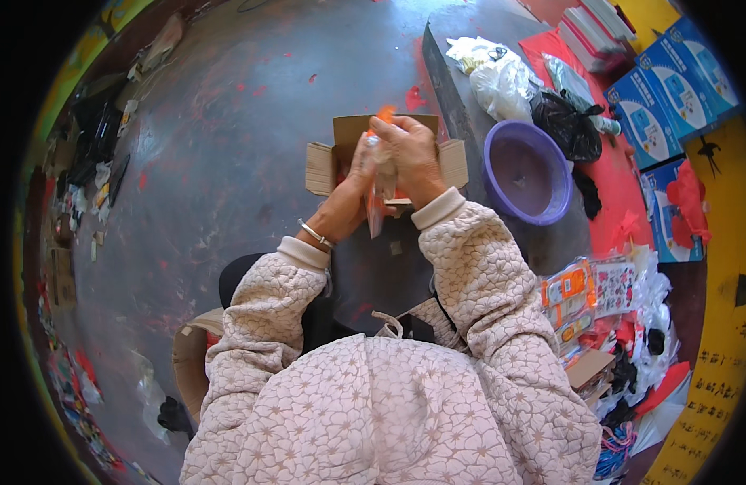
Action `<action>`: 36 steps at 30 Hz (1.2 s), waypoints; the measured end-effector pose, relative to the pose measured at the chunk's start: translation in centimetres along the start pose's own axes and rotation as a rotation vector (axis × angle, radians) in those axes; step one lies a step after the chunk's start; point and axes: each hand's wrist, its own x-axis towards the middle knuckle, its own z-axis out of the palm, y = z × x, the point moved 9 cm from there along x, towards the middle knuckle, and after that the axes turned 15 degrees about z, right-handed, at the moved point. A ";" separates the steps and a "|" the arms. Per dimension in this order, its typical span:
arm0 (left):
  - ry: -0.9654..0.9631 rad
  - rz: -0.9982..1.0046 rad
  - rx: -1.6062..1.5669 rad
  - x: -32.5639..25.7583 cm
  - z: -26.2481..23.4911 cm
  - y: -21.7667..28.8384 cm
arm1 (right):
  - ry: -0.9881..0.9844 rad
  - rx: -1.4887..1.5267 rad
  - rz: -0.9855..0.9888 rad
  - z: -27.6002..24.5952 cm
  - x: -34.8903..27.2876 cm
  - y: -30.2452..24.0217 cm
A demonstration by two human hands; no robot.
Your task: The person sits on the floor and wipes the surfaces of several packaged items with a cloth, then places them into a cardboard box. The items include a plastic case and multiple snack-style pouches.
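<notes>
In front of me, my left hand point(348, 191) and my right hand point(413, 158) come together, both closed on a small clear plastic packet point(375, 220) with some orange at its upper end. The fingers of both hands hide much of the packet, and I cannot make out its contents. Its lower end hangs down between my wrists. Just below the hands stands a cardboard box point(453, 163) with its flaps folded out. Something red or orange shows inside it, mostly hidden by my hands.
A purple basin point(489, 174) stands to the right, beside white plastic bags point(502, 87) and a black bag point(568, 129). Blue boxes point(644, 117) line the right wall. Orange packets point(568, 284) lie heaped at the lower right. Another carton point(189, 360) sits by my left side.
</notes>
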 end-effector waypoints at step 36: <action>0.057 0.067 -0.620 -0.2 -1.5 1.9 | 0.306 -0.616 -0.711 -0.5 -5.2 -8.9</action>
